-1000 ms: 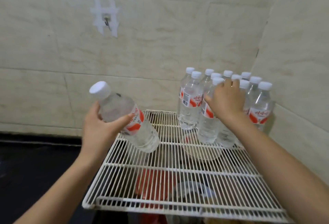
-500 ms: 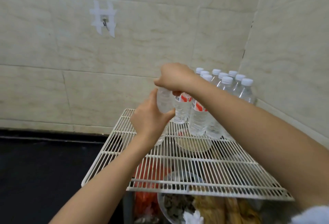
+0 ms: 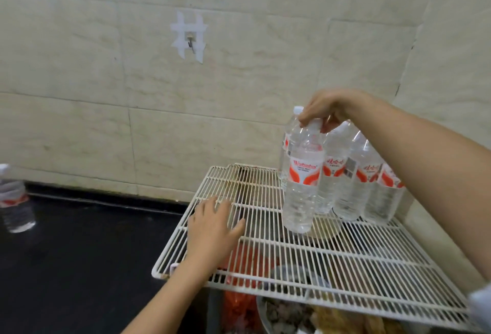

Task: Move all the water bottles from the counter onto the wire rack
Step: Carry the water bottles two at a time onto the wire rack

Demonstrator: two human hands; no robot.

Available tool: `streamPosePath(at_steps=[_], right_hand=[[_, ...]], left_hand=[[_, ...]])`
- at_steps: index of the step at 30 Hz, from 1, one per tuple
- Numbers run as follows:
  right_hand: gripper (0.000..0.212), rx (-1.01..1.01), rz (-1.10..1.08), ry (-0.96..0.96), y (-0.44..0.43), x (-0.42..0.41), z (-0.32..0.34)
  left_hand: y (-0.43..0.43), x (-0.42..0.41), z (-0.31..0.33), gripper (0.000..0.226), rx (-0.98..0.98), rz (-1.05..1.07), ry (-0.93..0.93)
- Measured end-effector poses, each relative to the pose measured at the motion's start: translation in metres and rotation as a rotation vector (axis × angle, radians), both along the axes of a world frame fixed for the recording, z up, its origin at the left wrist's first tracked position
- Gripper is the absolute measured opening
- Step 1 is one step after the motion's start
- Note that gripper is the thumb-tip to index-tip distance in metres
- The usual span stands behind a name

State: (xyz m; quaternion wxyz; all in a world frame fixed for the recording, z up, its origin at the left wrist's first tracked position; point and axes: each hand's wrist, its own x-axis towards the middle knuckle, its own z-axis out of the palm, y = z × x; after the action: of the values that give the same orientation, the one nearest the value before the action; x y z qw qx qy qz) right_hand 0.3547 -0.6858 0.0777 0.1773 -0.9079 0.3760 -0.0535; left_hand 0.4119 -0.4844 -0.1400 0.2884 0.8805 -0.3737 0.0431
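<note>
A white wire rack (image 3: 332, 262) fills the lower right. A clear water bottle (image 3: 303, 182) with a red and white label stands upright on it. My right hand (image 3: 328, 112) pinches that bottle at its cap from above. Several more bottles (image 3: 358, 177) stand grouped behind it in the rack's far right corner. My left hand (image 3: 212, 224), fingers spread, holds nothing and lies over the rack's left edge. One more bottle (image 3: 14, 201) stands on the black counter (image 3: 79, 254) at the far left edge of view.
Tiled walls meet in a corner behind the rack. A taped hook (image 3: 190, 39) sits on the back wall. Under the rack lie a bowl, red bags (image 3: 244, 307) and a basin of food (image 3: 305, 315).
My left hand passed the bottle to my right hand, let go and drew back to the rack's left edge. The bottle went from tilted to standing on the rack. The view swung left.
</note>
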Motion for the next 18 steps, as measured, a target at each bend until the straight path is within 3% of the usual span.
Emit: streamPosePath(at_steps=[4,7,13,18], right_hand=[[0.018,0.008,-0.048,0.001,-0.025,0.004,-0.009],[0.004,0.027,-0.050,-0.044,-0.036,0.011,-0.012],[0.017,0.030,-0.024,-0.065,-0.048,0.029,-0.016],[0.012,-0.002,-0.012,-0.034,-0.049,0.036,-0.016]], left_hand=[[0.005,-0.002,-0.008,0.053,0.137,0.029,-0.033],[0.004,-0.002,-0.011,0.050,0.117,0.024,-0.035],[0.004,0.001,-0.014,0.046,0.113,-0.008,0.010],[0.004,0.003,-0.012,0.046,0.124,-0.018,0.023]])
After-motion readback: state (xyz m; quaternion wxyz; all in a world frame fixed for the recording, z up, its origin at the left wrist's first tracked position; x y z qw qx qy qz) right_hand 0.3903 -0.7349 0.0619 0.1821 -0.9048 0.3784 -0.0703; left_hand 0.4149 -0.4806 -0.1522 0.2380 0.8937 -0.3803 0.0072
